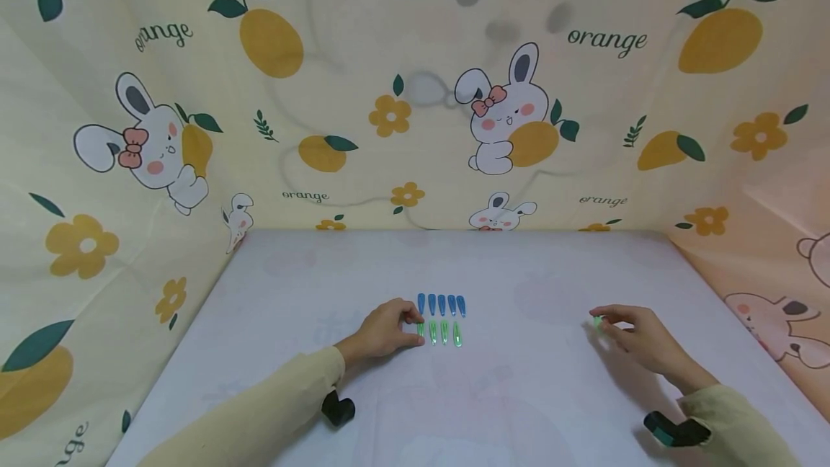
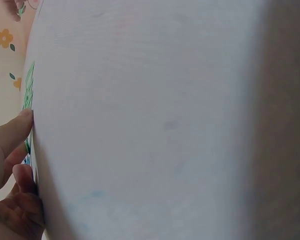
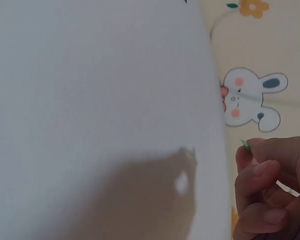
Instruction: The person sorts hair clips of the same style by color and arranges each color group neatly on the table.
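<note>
On the white table, several blue snap hair clips (image 1: 442, 305) lie side by side in a row. Below them runs a row of green snap hair clips (image 1: 444, 332), also seen edge-on in the left wrist view. My left hand (image 1: 387, 328) is at the left end of the green row, its thumb and forefinger at the two ends of the leftmost green hair clip (image 1: 421, 329). Off to the right, my right hand (image 1: 638, 337) pinches another green hair clip (image 3: 246, 145) between thumb and forefinger, raised above the table; the fingertips cover most of it.
A cream cloth (image 1: 389, 34) printed with rabbits and oranges walls the table (image 1: 324, 265) at the back and both sides. Each sleeve carries a black wrist device, on the left (image 1: 338, 408) and on the right (image 1: 676, 429).
</note>
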Motion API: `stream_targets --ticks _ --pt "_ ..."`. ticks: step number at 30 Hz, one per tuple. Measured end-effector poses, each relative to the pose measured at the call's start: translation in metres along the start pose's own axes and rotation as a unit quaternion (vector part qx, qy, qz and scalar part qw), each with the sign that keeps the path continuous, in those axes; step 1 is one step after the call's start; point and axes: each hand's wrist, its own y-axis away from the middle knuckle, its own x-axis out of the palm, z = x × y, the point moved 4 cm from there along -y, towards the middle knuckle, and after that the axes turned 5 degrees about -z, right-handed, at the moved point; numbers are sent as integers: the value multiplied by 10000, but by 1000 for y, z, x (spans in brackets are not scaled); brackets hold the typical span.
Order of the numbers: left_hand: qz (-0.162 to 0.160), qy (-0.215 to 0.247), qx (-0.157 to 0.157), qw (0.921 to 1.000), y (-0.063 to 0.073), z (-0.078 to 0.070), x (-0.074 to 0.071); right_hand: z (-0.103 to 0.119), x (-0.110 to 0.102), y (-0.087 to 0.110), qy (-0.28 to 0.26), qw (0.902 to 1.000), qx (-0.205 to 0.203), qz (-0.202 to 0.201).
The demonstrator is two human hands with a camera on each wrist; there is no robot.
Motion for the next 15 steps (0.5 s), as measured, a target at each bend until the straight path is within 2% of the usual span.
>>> stream_targets --ticks 15 --pt "-19 -41 -13 10000 1 0 0 16 23 -8 -703 9970 -68 323"
